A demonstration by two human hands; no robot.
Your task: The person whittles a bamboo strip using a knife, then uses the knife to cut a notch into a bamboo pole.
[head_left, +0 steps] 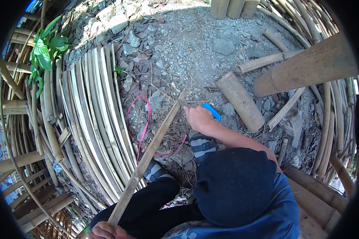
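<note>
My left hand (103, 231), at the bottom left, is closed around the lower end of a long split bamboo strip (141, 165). The strip slants up across the middle, its far end above the ground. Close to that far end, my right hand (199, 118) is closed on a knife (212, 112) with a blue handle. A small blade seems to meet the strip's edge just left of the fingers; the grip itself is partly hidden. Behind the strip, a pink plastic strap (149, 109) lies looped on the ground. My sandalled feet (202, 146) are just below.
Many split bamboo strips (97, 107) lie side by side at the left. A short bamboo section (241, 101) rests on the gravel at the right, beside a thick bamboo pole (307, 65). Bamboo poles line both sides. A leafy plant (44, 49) grows at the upper left.
</note>
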